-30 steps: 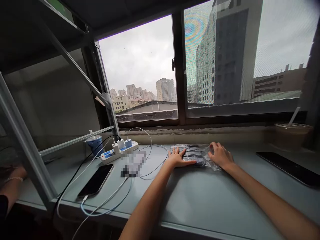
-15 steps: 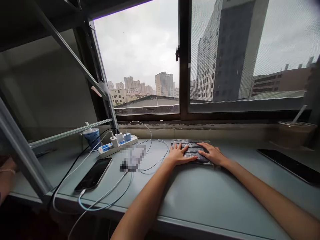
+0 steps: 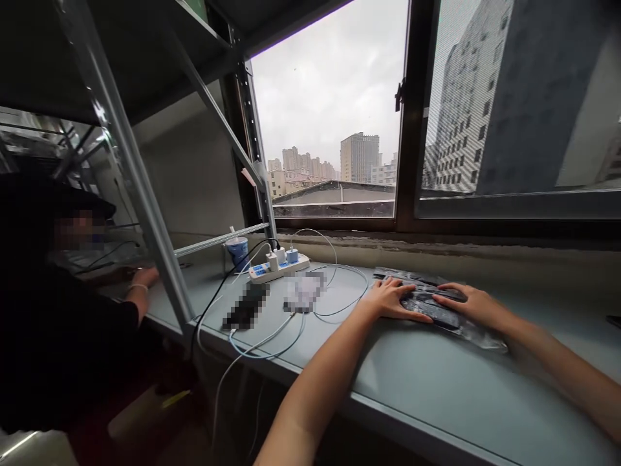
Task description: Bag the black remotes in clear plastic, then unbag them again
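Observation:
A clear plastic bag point(image 3: 439, 315) with dark strip-like contents lies on the grey-blue tabletop, slanting so that its loose right end points towards me. My left hand point(image 3: 392, 299) rests palm down on the bag's left part, with fingers spread. On its right part lies my right hand point(image 3: 468, 303), fingers stretched out and apart. Both hands press flat on the bag and neither grips it. What exactly the dark contents are, I cannot make out.
Left of my hands stand a white power strip point(image 3: 279, 266) with chargers, a blue cup point(image 3: 237, 252) and blurred-out devices on cables point(image 3: 272, 356). A metal shelf post point(image 3: 145, 194) rises at the left. Beyond it sits another person point(image 3: 68, 310), an arm on the table.
My view has swung left, bringing the other person into sight. The bag now lies more slanted, its right end nearer me. Both hands stay on it, spread.

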A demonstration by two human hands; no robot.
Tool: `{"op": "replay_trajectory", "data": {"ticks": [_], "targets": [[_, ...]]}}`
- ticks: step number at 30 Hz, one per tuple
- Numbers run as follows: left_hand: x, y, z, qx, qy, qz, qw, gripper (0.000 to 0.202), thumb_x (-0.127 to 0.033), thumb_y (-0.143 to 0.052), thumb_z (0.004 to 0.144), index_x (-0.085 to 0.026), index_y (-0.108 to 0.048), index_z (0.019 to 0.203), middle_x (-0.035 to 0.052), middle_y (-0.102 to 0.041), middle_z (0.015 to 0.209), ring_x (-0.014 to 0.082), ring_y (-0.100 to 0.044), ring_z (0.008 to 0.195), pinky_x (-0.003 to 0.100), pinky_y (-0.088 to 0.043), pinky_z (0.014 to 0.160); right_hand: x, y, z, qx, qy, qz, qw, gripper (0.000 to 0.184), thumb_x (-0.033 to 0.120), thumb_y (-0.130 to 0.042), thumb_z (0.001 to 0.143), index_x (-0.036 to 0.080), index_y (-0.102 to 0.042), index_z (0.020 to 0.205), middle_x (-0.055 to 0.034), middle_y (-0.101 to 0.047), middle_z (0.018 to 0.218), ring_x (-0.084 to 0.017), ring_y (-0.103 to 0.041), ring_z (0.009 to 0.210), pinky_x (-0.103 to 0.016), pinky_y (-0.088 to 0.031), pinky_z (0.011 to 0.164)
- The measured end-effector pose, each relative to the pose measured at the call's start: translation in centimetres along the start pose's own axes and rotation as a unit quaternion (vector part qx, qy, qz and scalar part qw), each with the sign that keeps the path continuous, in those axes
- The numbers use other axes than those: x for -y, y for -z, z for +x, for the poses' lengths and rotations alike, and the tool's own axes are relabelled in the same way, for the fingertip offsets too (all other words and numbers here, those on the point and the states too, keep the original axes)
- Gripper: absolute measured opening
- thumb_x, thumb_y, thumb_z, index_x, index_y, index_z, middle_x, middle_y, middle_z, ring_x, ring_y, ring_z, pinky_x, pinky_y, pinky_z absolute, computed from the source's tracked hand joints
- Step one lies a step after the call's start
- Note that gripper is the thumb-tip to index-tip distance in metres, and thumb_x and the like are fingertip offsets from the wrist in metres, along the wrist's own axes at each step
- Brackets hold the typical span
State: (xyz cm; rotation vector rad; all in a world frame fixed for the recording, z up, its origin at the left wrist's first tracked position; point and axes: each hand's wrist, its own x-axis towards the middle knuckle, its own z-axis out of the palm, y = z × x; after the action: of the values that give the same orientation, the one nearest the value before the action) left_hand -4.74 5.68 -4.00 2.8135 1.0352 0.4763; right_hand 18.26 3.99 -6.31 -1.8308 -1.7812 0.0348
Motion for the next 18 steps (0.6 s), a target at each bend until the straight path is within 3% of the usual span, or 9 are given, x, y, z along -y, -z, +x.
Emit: {"op": "replay_trajectory", "data": {"ticks": [3, 6, 10, 15, 18], "targets": [[0.1, -0.1, -0.3, -0.014, 0.005, -0.005, 1.000, 0.088, -0.080, -0.043, 0.056, -0.028, -0.039, 0.127, 0.0062, -0.038, 0.133, 0.0250, -0.028, 0.125, 0.042, -0.021, 0.104, 0.3, 0.7, -0.3, 0.057, -0.064, 0.019, 0.996, 0.056, 0.066, -0.051, 0.062, 0.028, -0.062, 0.101, -0.0085, -0.064, 0.103, -0.031, -0.058, 0.092, -0.040, -0.042, 0.077], [0.1, -0.2, -0.3, -0.028, 0.023, -0.015, 0.999, 0.084, -0.079, -0.047, 0.055, -0.028, -0.043, 0.122, 0.0054, -0.041, 0.126, 0.0251, -0.033, 0.121, 0.042, -0.023, 0.103, 0.3, 1.0, -0.5, 0.050, -0.097, 0.001, 0.994, 0.056, 0.066, -0.050, 0.062, 0.026, -0.061, 0.099, -0.0111, -0.064, 0.098, -0.031, -0.058, 0.090, -0.040, -0.041, 0.076], [-0.5, -0.3, -0.1, -0.075, 0.037, -0.021, 0.996, 0.079, -0.074, -0.058, 0.050, -0.025, -0.047, 0.111, 0.0059, -0.046, 0.112, 0.0252, -0.041, 0.112, 0.040, -0.032, 0.096, 0.1, 0.3, -0.5, -0.031, -0.033, -0.040, 0.998, 0.050, 0.059, -0.047, 0.067, 0.021, -0.061, 0.096, -0.0129, -0.061, 0.104, -0.031, -0.053, 0.099, -0.042, -0.037, 0.084], [-1.9, -0.6, 0.5, -0.110, -0.037, 0.010, 0.993, 0.061, -0.069, -0.063, 0.051, -0.025, -0.052, 0.091, 0.0034, -0.048, 0.100, 0.0231, -0.046, 0.101, 0.039, -0.037, 0.090, 1.1, 0.5, -0.9, -0.101, 0.068, -0.102, 0.987, 0.046, 0.053, -0.045, 0.072, 0.026, -0.058, 0.107, -0.0096, -0.055, 0.113, -0.029, -0.045, 0.109, -0.046, -0.032, 0.091], [-2.8, -0.6, 0.7, -0.101, -0.073, 0.024, 0.992, 0.057, -0.068, -0.063, 0.053, -0.024, -0.053, 0.088, 0.0032, -0.051, 0.096, 0.0223, -0.048, 0.095, 0.037, -0.039, 0.086, 2.1, 1.2, -1.2, -0.086, 0.106, -0.105, 0.985, 0.058, 0.058, -0.048, 0.071, 0.028, -0.051, 0.120, -0.0100, -0.041, 0.131, -0.029, -0.031, 0.123, -0.045, -0.025, 0.098]]}}
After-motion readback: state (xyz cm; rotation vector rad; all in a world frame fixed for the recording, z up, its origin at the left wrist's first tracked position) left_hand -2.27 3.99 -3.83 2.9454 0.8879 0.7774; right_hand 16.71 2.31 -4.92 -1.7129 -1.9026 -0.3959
